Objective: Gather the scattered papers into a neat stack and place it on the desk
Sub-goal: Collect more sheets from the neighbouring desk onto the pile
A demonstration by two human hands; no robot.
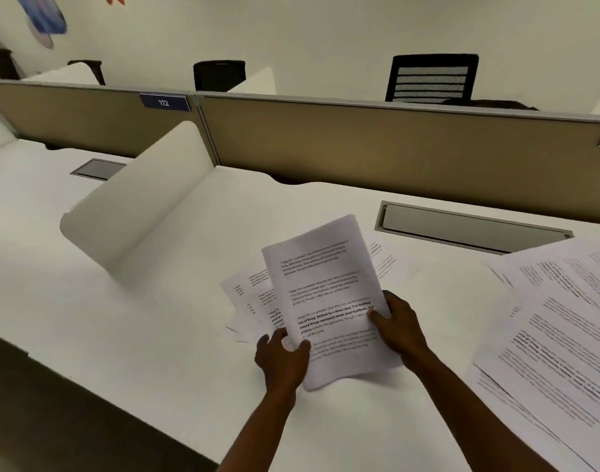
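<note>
Papers [560, 321] lie right of the sheaf [329, 294] you grip two-handed, nearest your right hand [399, 327]; left hand [281, 359] steadies.

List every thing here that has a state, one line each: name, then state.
held papers: lifted off the desk, gripped at both lower edges, sheets fanned and unaligned.
left hand: shut on the held papers.
right hand: shut on the held papers.
loose papers: lying flat at the right, spread and overlapping, not gathered.
single sheet: flat on the desk behind the held papers.
cable hatch: lid closed.
desk: no neat stack on it yet.
</note>
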